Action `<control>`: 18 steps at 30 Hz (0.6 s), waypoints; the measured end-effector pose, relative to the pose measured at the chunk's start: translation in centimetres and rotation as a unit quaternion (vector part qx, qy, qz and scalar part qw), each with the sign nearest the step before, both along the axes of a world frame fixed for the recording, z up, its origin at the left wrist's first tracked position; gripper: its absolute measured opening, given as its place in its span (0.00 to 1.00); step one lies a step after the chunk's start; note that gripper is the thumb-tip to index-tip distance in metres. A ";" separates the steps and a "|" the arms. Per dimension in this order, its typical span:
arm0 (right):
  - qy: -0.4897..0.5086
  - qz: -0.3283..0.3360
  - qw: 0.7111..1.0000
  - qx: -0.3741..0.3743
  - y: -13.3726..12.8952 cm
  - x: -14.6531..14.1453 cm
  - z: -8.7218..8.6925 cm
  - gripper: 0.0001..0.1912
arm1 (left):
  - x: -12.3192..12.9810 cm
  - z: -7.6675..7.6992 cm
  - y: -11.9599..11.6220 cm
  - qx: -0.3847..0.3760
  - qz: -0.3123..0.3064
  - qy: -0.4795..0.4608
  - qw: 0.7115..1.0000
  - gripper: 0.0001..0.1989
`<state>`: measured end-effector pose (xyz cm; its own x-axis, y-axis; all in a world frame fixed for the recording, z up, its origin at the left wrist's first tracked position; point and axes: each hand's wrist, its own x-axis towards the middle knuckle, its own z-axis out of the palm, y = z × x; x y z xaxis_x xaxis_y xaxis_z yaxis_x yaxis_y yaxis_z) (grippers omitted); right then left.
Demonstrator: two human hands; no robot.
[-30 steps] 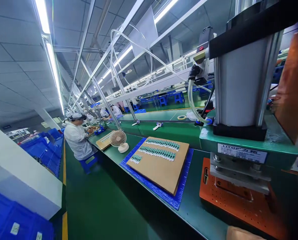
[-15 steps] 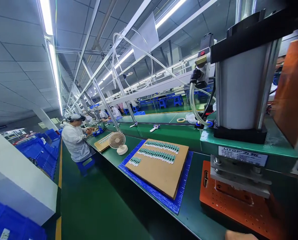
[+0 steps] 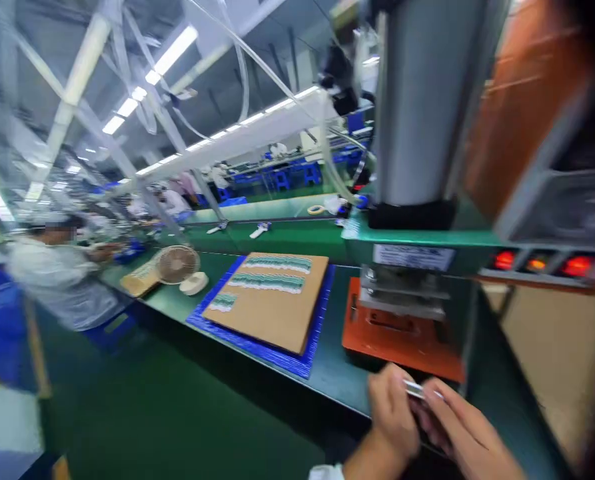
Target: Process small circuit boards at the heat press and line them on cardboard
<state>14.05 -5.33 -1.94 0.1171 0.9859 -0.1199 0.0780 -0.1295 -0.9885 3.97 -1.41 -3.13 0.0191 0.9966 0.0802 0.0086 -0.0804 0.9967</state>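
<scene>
Head view swings right and up come 2 hands where only 1 peeked in before, left hand [image 3: 393, 415] and right hand [image 3: 470, 427] pinching a pale piece [image 3: 415, 389] near the orange base [image 3: 402, 343] of the press [image 3: 420, 107], handling apparently under way outside it.

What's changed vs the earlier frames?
View swung right and down. Left hand and right hand have come up into view below the press, holding a small light piece between their fingers; earlier only part of one hand showed at the bottom edge, so when they took it isn't visible. Unchanged: board rows on the cardboard, the fan.
</scene>
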 end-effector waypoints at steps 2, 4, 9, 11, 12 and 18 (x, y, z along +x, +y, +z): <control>0.022 0.008 1.000 0.005 -0.1 -0.4 1.2 0.28 | -0.3 0.7 0.3 0.060 0.010 0.043 0.997 0.34; 0.031 0.010 0.999 0.018 0.1 -0.6 2.0 0.28 | -0.5 0.7 0.7 0.050 -0.021 0.036 0.998 0.32; 0.038 -0.024 0.997 0.059 0.6 -1.1 1.5 0.27 | -0.7 0.3 0.9 0.038 -0.045 0.049 0.997 0.28; 0.063 -0.037 0.996 0.056 0.5 -1.3 1.1 0.27 | -0.8 0.5 0.9 0.052 -0.034 0.069 0.996 0.28; 0.078 -0.038 0.995 0.054 0.5 -1.5 1.0 0.27 | -0.7 0.7 0.9 0.062 -0.028 0.078 0.995 0.27; 0.116 -0.030 0.992 0.050 0.7 -1.4 1.1 0.27 | -0.5 1.2 0.8 0.064 -0.024 0.085 0.994 0.27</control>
<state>12.63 -4.63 -0.87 0.1566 0.9862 -0.0532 -0.1579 -0.0282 -0.9870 3.42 -0.62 -1.94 0.0903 0.9761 0.1976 0.1682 -0.2105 0.9630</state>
